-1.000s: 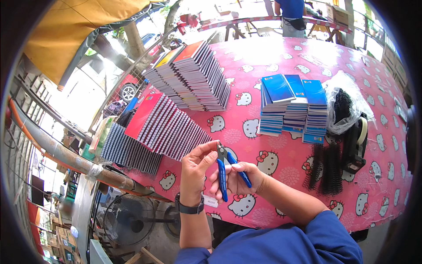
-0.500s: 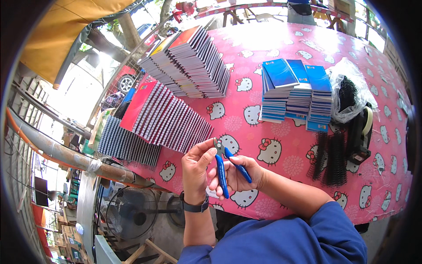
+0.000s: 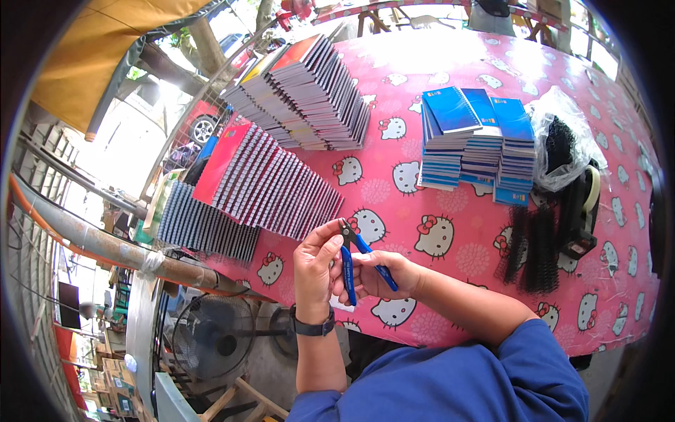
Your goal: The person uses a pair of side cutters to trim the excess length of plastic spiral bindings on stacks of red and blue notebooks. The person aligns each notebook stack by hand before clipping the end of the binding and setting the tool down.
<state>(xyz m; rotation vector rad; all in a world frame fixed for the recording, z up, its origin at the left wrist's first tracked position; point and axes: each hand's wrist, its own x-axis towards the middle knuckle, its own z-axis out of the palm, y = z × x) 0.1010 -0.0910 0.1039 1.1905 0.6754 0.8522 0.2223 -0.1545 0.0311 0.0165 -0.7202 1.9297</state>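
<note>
Fingers point(image 3: 367, 259) gripping 1 cutter point(image 3: 348, 274), 3 blue notebook stacks point(image 3: 479, 153)

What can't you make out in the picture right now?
All in the head view:
What, if anything, the left hand pinches at the tip of the blue-handled cutters: too small.
Full shape of the small white card: right hand covers part.
Outline of the bagged black coils: veiled by clear plastic.
Far person's upper body: cut off by the top edge.
</note>
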